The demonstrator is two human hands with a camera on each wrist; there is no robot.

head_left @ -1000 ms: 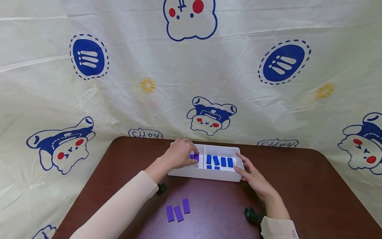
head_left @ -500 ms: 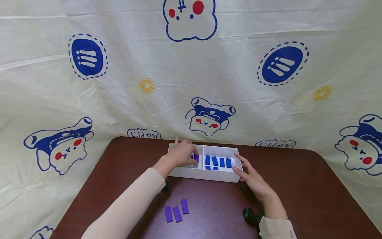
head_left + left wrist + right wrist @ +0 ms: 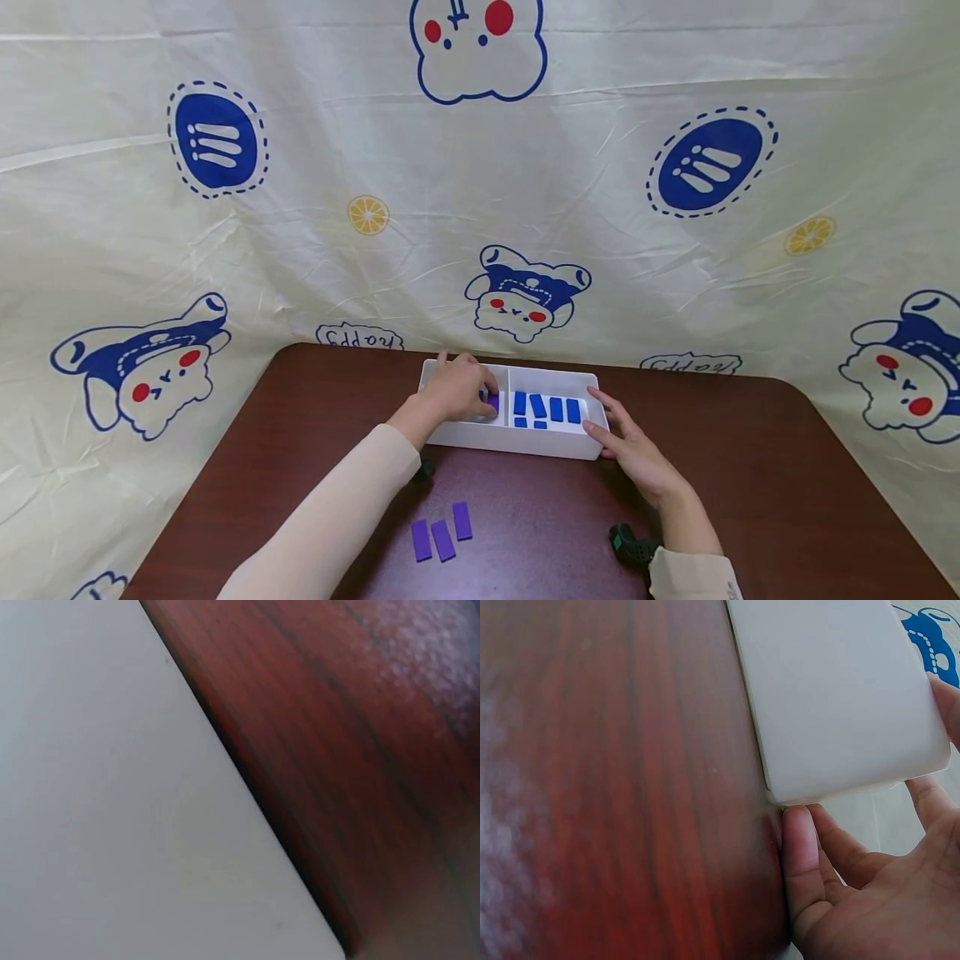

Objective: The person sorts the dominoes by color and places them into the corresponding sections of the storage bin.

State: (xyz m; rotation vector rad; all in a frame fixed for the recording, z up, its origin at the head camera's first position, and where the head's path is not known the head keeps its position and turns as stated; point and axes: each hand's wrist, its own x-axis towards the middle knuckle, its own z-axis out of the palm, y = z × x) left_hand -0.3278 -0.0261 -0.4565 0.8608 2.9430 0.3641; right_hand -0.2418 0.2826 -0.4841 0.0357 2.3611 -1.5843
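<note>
A long white box, split by a divider into two compartments, stands toward the back of the table. My left hand reaches into its left compartment and pinches a purple tile near the divider; the fingers hide much of that compartment. Blue tiles, several of them, lie in the right compartment, a row of long ones behind two short-looking ones. At the box's right end, my right hand grips the wall between thumb and fingers. The left wrist view holds only the box's outer wall and the table.
Three purple tiles lie side by side on the dark wooden table, in front of the box. Behind the table's back edge hangs a pale printed cloth. The box corner fills the upper right wrist view.
My left hand has moved slightly right and lower in the left compartment with the purple tile, which now shows less between the fingers. My right hand stays on the box's end.
</note>
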